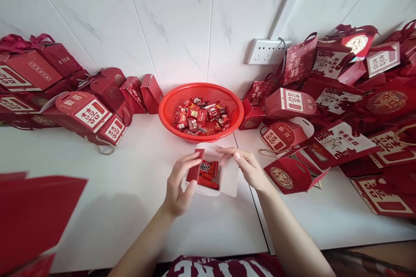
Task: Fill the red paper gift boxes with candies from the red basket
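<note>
A small red candy box (193, 172) with white-lined flaps stands open on the table in front of me. Red-wrapped candies (209, 174) lie inside it. My left hand (180, 181) grips the box's left side, thumb low and fingers along the red flap. At the upper right of the box, my right hand (248, 166) has its fingers and thumb on the white inner flap (230, 177). Just behind the box, a red plastic basket (165, 110) holds many wrapped candies (198, 114).
Red gift boxes (92, 114) are piled at the left, and more red boxes and bags (338, 138) crowd the right. A large red sheet or box (35, 212) is near at lower left. A power strip (266, 52) is on the tiled wall. A seam (256, 207) crosses the table.
</note>
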`<state>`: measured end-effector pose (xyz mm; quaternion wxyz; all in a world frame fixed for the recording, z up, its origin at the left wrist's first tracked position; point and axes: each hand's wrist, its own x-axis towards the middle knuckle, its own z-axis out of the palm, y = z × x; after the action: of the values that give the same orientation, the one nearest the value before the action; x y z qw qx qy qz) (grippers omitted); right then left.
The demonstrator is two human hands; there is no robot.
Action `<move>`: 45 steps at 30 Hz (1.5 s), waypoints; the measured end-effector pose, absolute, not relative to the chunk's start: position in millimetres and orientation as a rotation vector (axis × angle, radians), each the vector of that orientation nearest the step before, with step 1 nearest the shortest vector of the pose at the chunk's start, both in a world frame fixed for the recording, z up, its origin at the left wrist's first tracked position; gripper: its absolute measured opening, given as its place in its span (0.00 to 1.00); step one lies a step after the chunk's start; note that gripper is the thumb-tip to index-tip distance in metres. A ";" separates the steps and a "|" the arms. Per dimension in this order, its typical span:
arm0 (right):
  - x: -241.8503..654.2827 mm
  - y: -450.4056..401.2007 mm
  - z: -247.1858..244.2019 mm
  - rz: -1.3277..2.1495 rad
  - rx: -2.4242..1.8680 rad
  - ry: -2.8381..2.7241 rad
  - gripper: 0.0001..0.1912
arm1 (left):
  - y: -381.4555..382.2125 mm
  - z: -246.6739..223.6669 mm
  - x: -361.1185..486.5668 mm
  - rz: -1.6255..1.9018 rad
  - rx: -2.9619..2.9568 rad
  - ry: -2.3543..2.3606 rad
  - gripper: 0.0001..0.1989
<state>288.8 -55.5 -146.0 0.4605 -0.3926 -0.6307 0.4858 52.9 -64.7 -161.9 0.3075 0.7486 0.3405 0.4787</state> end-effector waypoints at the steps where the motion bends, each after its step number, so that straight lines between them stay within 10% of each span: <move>1: 288.7 -55.0 -148.1 1.279 -0.943 -1.503 0.25 | -63.0 -161.6 51.8 1.209 2.083 0.853 0.19; 7: 273.9 -51.2 -163.9 0.879 -1.120 -1.560 0.17 | -56.0 -168.0 51.4 1.032 2.179 0.795 0.29; 11: 260.4 -50.1 -172.4 0.572 -1.160 -1.571 0.30 | -57.7 -174.7 53.2 1.096 1.995 1.001 0.18; 18: 260.4 -52.9 -172.4 0.662 -0.971 -1.832 0.12 | -57.0 -171.5 57.8 1.326 1.979 1.203 0.21; 25: 260.7 -45.8 -179.7 0.961 -0.878 -1.716 0.14 | -54.6 -171.1 51.0 1.033 2.081 1.172 0.18; 32: 263.3 -45.4 -177.6 1.061 -0.889 -1.676 0.12 | -51.4 -149.3 24.1 0.585 2.111 0.958 0.38; 45: 263.0 -55.3 -172.8 0.880 -1.035 -1.723 0.08 | -70.5 -142.1 -21.2 0.956 2.136 1.533 0.27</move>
<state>263.0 -55.3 -172.8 0.4562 -0.4196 -0.6990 0.3568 -21.2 -70.5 -142.1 0.1712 0.7521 0.5400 0.3368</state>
